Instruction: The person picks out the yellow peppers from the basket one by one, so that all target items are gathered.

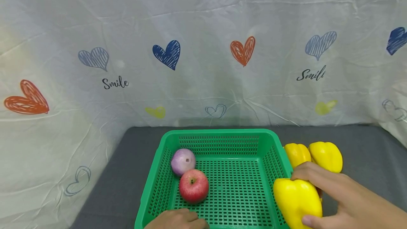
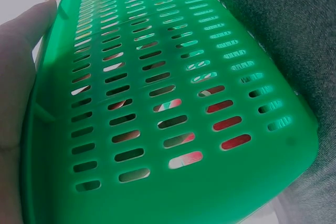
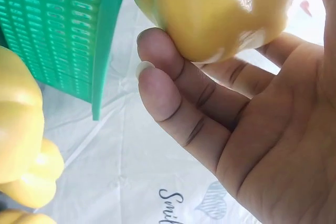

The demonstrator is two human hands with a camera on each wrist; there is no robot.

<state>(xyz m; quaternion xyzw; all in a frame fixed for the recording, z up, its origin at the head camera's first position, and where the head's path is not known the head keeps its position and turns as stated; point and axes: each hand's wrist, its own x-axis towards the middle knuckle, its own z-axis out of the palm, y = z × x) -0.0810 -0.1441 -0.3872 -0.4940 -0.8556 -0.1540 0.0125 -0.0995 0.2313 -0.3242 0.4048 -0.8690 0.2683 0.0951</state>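
Note:
A yellow bell pepper (image 1: pixel 295 202) is held in my right hand (image 1: pixel 344 195), just beside the right wall of a green plastic basket (image 1: pixel 219 132). In the right wrist view, the fingers (image 3: pixel 173 93) curl under that pepper (image 3: pixel 210 9), above table height. My left hand (image 1: pixel 178 219) grips the basket's near rim; the left wrist view shows its thumb along the rim and the slotted outer wall (image 2: pixel 220 182). Inside the basket, toward its left side, a red apple (image 1: pixel 194 186) lies in front of a purple onion (image 1: pixel 183 162).
More yellow bell peppers (image 1: pixel 325 156) lie on the dark grey tabletop (image 1: pixel 108 186) right of the basket, partly hidden by the right hand. A pale cloth (image 1: pixel 203 80) printed with hearts and "Smile" hangs behind the table and along its left side.

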